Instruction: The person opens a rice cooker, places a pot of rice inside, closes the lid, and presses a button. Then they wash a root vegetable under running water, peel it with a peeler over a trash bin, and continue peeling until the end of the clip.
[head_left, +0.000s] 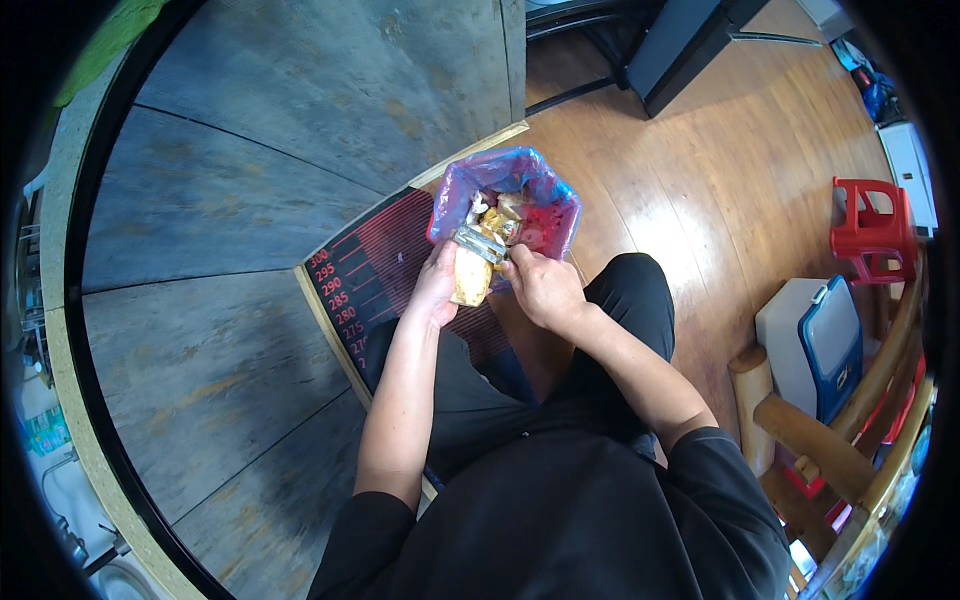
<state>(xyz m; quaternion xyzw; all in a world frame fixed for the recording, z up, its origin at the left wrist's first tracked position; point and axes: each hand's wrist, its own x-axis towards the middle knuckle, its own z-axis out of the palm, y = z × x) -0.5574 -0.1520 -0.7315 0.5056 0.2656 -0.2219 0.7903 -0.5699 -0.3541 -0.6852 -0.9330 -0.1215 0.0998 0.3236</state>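
Observation:
My left hand (435, 283) holds a pale, partly peeled vegetable (472, 279), probably a potato or another root, by its left side. In my right hand (545, 289) is the handle of a metal peeler (480, 244), whose broad head lies across the upper end of the vegetable. Both hands are at the near rim of a waste bin lined with a purple-blue plastic bag (559, 187). Inside the bag lie peelings and scraps (499, 217), some yellowish, some white. My right fingers hide most of the peeler's handle.
A dark mat with red numbers (375, 262) lies under the bin and by my feet. To the left rises a grey wood-look panel (225, 210). Wooden flooring (712, 187) stretches right, with a red plastic stool (870, 229), a white-and-blue box (810, 345) and a log-framed chair (810, 442).

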